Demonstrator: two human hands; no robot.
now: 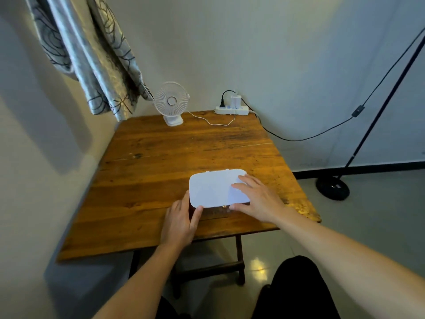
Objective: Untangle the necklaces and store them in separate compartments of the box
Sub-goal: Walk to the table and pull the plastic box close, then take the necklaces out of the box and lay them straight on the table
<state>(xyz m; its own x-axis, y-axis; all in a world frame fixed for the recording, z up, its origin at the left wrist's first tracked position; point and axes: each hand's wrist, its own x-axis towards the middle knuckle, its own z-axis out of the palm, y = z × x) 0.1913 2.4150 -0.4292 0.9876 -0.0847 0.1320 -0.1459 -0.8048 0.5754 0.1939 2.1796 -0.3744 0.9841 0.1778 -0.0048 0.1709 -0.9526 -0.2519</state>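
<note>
A white box [211, 187] with rounded corners lies on the wooden table [161, 157], its lid down. A small gold clasp [223, 206] shows on its dark front side. My left hand [180, 223] holds the box's front left corner, thumb on the front edge and fingers along the left side. My right hand [257, 199] rests flat on the right part of the lid, fingers spread and thumb at the front edge. No necklace is in view.
A small white fan [171, 103] stands at the table's far edge, its cable running to a white power strip [232, 109] at the back right. A curtain [92, 61] hangs at the left. A black lamp stand [332, 187] rises from the floor at the right.
</note>
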